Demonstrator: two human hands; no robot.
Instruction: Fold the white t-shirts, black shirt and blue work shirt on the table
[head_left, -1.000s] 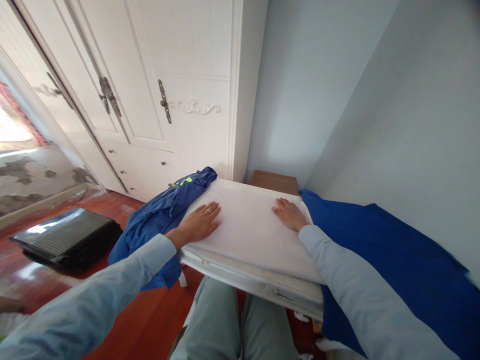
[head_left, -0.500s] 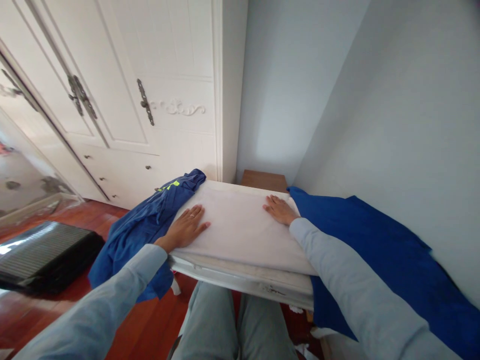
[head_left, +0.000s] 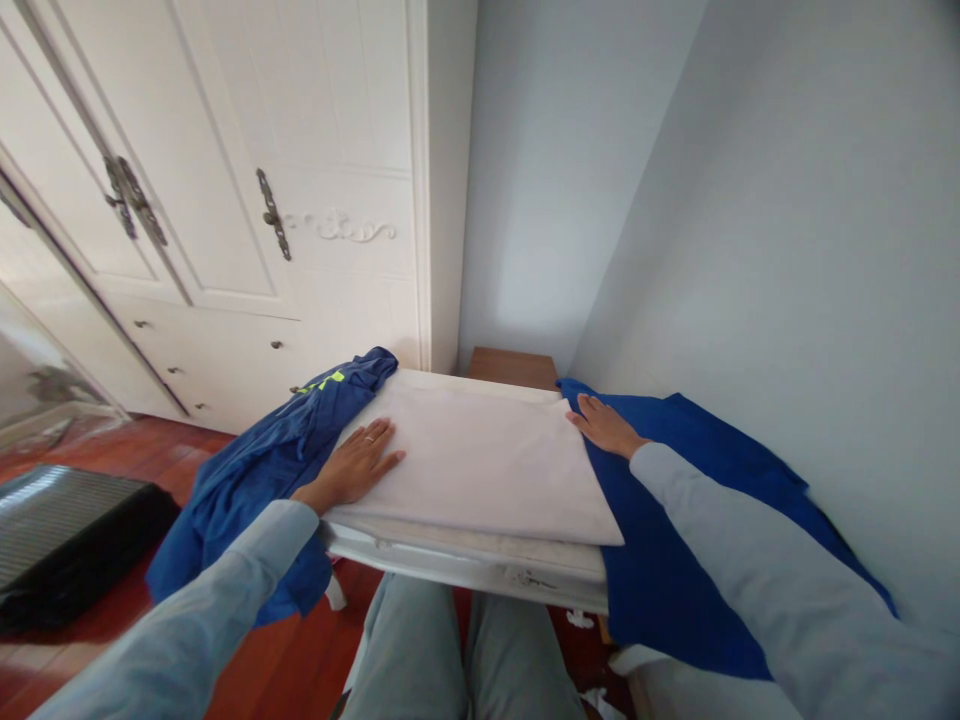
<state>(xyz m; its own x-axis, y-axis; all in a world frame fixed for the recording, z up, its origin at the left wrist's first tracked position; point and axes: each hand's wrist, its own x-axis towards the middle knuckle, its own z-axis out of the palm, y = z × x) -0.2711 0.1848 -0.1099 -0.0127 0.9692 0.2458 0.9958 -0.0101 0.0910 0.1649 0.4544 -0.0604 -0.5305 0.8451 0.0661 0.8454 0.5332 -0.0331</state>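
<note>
A pale pinkish-white cloth [head_left: 480,465] lies smooth over the top of a small white table [head_left: 465,572]. My left hand [head_left: 356,465] rests flat on the cloth's left part, fingers stretched out, a ring on one finger. My right hand [head_left: 606,425] is open too, at the cloth's right edge, with its palm over a plain blue cloth [head_left: 675,560]. That blue cloth hangs off the table's right side. On the left, a darker blue garment [head_left: 255,490] with yellow-green marks drapes over the table's edge, beside my left hand.
A white wardrobe [head_left: 352,120] with dark metal handles stands behind on the left. Behind the table is a brown wooden box-like piece [head_left: 514,368]. A black ribbed case [head_left: 82,540] lies on the red wooden floor [head_left: 262,670]. A grey wall [head_left: 810,250] borders the right.
My right hand has slid right, off the middle of the pale cloth to its edge and onto the blue cloth. My left hand stays flat on the left part. The view has shifted slightly.
</note>
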